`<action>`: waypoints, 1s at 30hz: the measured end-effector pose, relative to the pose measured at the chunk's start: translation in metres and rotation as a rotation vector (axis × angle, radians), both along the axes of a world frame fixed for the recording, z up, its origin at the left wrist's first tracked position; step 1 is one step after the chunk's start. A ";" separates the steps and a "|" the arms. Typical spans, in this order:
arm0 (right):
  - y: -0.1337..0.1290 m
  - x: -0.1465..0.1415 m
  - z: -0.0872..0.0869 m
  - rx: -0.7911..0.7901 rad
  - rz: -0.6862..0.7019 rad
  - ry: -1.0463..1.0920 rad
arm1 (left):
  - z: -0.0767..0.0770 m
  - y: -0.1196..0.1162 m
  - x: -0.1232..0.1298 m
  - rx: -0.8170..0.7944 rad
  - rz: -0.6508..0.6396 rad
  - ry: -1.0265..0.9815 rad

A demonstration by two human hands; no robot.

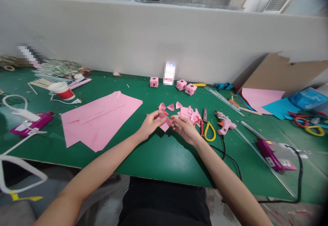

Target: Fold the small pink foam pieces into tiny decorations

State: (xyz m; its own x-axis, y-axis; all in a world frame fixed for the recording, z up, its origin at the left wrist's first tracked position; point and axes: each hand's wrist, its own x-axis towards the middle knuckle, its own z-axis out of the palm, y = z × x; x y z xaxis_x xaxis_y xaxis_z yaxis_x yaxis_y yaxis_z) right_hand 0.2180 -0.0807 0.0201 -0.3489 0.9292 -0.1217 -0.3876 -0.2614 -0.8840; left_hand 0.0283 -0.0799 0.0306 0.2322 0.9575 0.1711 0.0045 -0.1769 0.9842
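Note:
Over the middle of the green table (164, 161), my left hand (151, 125) pinches a folded pink paper piece (165, 125) between thumb and fingers. My right hand (184, 127) has its fingertips closed at the right edge of the same piece. Just beyond the hands lie a few small curved pink paper pieces (170, 107) and a heap of pink paper scraps (189, 114). To the right of my right hand are scissors (210, 132) with red and yellow handles, then a pink glue gun (226, 125) with a black cord.
Pink paper sheets (102, 123) lie on the left, near a red and white paper cup (63, 91). Pink paper cubes (154, 82) and a propped phone (169, 72) line the back by the grey partition (115, 38). Purple power strips (275, 156) sit on both sides.

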 end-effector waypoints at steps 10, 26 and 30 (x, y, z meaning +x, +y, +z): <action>0.000 -0.001 -0.001 0.089 0.003 -0.203 | -0.001 0.001 -0.001 -0.005 0.038 0.020; 0.001 -0.005 -0.001 0.241 -0.112 -0.370 | 0.000 0.001 0.001 -0.016 0.105 0.032; 0.001 -0.006 0.001 0.250 -0.131 -0.379 | -0.002 0.001 0.002 0.023 0.109 0.068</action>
